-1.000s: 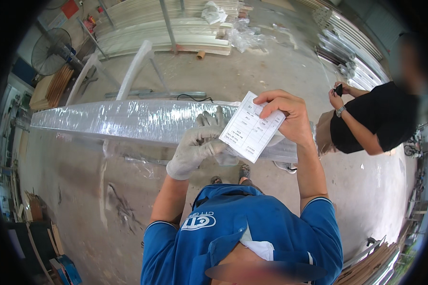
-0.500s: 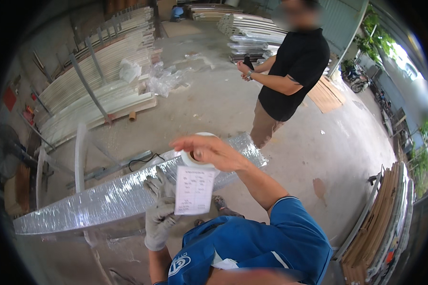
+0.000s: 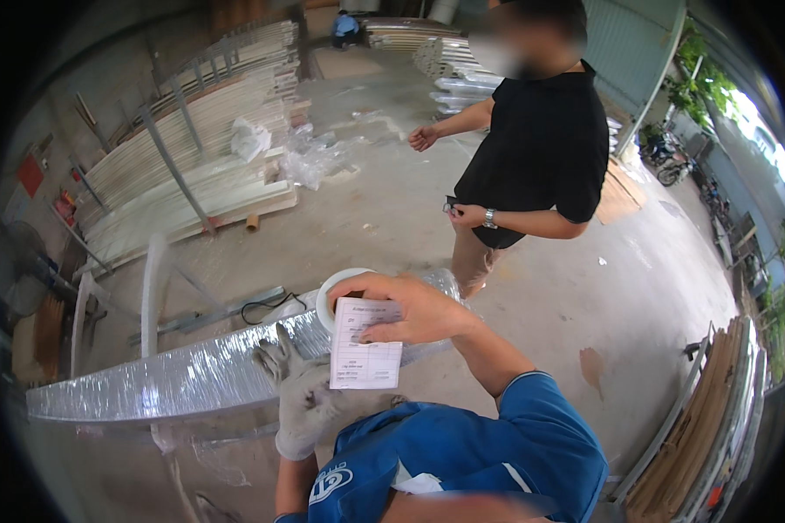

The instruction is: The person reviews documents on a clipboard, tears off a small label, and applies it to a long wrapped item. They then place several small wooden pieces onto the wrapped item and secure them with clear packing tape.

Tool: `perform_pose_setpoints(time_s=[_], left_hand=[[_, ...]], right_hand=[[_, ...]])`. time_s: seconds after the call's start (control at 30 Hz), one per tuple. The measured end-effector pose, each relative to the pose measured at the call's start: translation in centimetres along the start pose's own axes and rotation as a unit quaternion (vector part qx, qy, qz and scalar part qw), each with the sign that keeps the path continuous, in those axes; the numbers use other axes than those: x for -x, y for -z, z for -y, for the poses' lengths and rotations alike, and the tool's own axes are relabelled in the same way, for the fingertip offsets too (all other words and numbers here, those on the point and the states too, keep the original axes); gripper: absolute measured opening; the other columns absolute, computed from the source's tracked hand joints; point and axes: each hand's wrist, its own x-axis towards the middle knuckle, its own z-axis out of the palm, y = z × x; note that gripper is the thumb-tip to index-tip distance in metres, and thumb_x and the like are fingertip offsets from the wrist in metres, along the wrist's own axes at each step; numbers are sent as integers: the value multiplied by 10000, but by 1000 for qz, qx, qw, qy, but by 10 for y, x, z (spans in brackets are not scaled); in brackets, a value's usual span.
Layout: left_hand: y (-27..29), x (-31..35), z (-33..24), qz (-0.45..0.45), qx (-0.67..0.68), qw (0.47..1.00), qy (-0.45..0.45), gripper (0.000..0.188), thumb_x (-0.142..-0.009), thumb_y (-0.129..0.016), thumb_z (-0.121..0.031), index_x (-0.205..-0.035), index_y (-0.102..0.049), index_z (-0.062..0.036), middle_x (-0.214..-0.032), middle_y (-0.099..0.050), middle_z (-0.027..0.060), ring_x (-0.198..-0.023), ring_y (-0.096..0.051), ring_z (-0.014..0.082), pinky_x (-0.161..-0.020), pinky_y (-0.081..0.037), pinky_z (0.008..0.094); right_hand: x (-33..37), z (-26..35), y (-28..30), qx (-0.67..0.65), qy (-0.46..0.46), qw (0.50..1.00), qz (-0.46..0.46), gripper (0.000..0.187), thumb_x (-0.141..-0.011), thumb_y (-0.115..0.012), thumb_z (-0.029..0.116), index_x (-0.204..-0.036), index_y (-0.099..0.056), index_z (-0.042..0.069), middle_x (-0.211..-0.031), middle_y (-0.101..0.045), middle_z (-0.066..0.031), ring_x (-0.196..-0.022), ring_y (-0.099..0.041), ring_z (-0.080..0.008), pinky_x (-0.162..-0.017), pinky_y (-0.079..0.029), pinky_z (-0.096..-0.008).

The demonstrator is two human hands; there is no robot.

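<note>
A printed sheet of paper (image 3: 366, 362) hangs in front of my chest. My bare right hand (image 3: 414, 309) grips its upper part, thumb across the printed face and fingers curled at the top edge. Right behind those fingers is a white tape roll (image 3: 324, 305) with a brown core, at the wrapped bundle. My left hand (image 3: 310, 397), in a grey-white glove, is open beside the sheet's lower left, fingers spread upward; the paper covers part of it. Below both hands lies a long bundle (image 3: 192, 370) wrapped in shiny clear film.
A person in a black shirt (image 3: 541, 148) stands just beyond the bundle. Stacked pale profiles (image 3: 192, 166) with metal uprights fill the left. Brown boards (image 3: 693, 427) lean at the lower right. Loose clear film (image 3: 314, 157) lies on the floor. Another person (image 3: 345, 30) crouches far back.
My right hand has come down and closed on the sheet's upper part. My left glove's fingers have spread from the sheet. The person in black has parted their hands and moved closer.
</note>
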Motion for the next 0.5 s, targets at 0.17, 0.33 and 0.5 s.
perform_pose_setpoints(time_s=[0.17,0.33,0.5], left_hand=[[-25,-26,-8,-1,-17,999,37,359,-858,-771,-322,-992,-750,10,-940,-710,98,-822,-629,144,-808,-460,279],[-57,-51,-6,-33,135,985,100,282,-875,-770,-207,-1051,-737,12,-949,-711,47,-869,-619,103,-787,-470,263],[-67,-65,7,-44,216,972,82,271,-884,-768,-140,-1100,-721,16,-987,-713,30,-910,-620,92,-804,-477,252]], right_hand=[[21,-10,25,32,-30,995,-86,631,-796,-778,87,-1384,-557,140,-1122,-697,-69,-956,-675,-185,-848,-530,-333],[27,-26,52,-106,-47,986,-116,702,-793,-784,53,-1428,-485,90,-977,-717,-86,-855,-673,-112,-753,-517,-250],[32,-38,67,-162,-40,976,-143,737,-803,-786,16,-1444,-424,51,-932,-708,-87,-824,-664,-82,-700,-493,-192]])
